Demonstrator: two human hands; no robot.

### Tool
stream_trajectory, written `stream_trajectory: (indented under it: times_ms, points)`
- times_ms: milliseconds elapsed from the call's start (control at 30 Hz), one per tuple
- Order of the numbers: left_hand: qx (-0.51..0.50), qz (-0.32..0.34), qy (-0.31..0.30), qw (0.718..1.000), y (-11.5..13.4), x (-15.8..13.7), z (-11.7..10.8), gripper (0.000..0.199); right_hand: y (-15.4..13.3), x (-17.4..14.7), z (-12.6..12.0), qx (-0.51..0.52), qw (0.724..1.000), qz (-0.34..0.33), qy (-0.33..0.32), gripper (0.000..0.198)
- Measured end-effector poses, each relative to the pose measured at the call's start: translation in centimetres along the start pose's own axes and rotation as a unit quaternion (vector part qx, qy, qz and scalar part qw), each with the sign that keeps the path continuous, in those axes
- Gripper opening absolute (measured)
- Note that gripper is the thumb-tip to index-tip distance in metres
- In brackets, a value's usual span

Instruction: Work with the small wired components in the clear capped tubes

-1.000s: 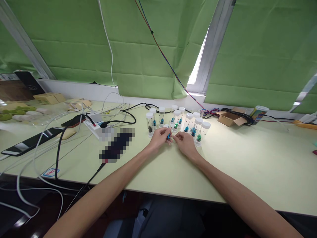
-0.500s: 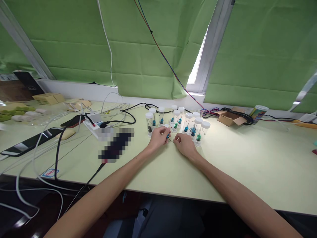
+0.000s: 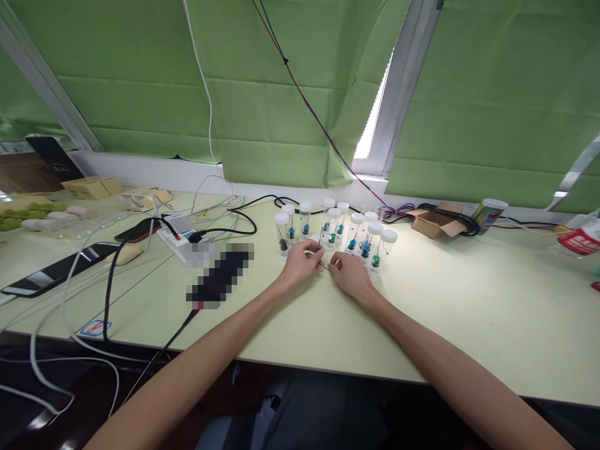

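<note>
My left hand (image 3: 302, 261) is closed in a pinch around a small blue part with thin dark wire (image 3: 320, 235) rising above the fingers; most of the part is hidden. Close by on the right, my right hand (image 3: 347, 270) is closed, its fingertips pinching a short thin wire end (image 3: 326, 268) that points toward the left hand. Just behind both hands stand several clear tubes with white caps. One tube (image 3: 282, 236) by the left hand has a dark part inside. Another tube (image 3: 376, 256), beside the right hand, contains a green part with wires; others hold blue parts.
Left on the table are a power strip (image 3: 185, 244), a pixelated dark device (image 3: 220, 275), a long black phone-like slab (image 3: 59, 267) and loose cables. An open cardboard box (image 3: 435, 223) and a printed can (image 3: 490, 214) stand back right. A red-labelled bottle (image 3: 579, 242) lies at the right edge.
The blue part in my left hand has turned, and its wire now points upward. My right hand has barely moved. A red-labelled bottle has come into view at the right edge.
</note>
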State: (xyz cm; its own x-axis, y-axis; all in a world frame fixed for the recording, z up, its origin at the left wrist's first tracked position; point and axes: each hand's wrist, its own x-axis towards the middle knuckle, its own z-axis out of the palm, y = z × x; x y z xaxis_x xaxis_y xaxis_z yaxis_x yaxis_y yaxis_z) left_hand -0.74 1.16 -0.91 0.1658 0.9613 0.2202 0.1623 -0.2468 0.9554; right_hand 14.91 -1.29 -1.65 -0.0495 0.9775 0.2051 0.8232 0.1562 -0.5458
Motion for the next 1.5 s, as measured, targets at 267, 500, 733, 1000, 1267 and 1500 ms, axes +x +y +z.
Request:
stream_trajectory:
  times_ms: [267, 500, 733, 1000, 1267, 1500]
  points:
    - [0.010, 0.024, 0.043, 0.999, 0.2, 0.1, 0.0, 0.024, -0.1, 0.0, 0.0, 0.034, 0.998, -0.052, 0.012, 0.013]
    - [0.024, 0.065, 0.118, 0.991, 0.7, 0.2, -0.3, 0.028, 0.4, 0.0, 0.9, 0.064, 0.987, -0.144, 0.021, 0.018]
    - [0.016, 0.100, 0.142, 0.985, 1.5, -0.2, -0.1, 0.030, -0.4, -0.6, 0.5, 0.003, 0.986, -0.164, -0.005, 0.027]
    - [0.035, 0.096, 0.131, 0.986, 1.4, -0.2, 0.0, 0.023, -2.2, -1.3, -1.0, -0.232, 0.971, -0.054, 0.016, 0.030]
    - [0.045, 0.089, 0.128, 0.987, 1.6, -0.3, 0.1, 0.021, -1.7, -0.9, -0.7, -0.296, 0.955, -0.010, -0.016, 0.029]
    - [0.051, 0.092, 0.125, 0.987, 1.8, -0.5, 0.2, 0.019, -1.4, -0.9, -0.7, -0.308, 0.951, -0.003, -0.025, 0.029]
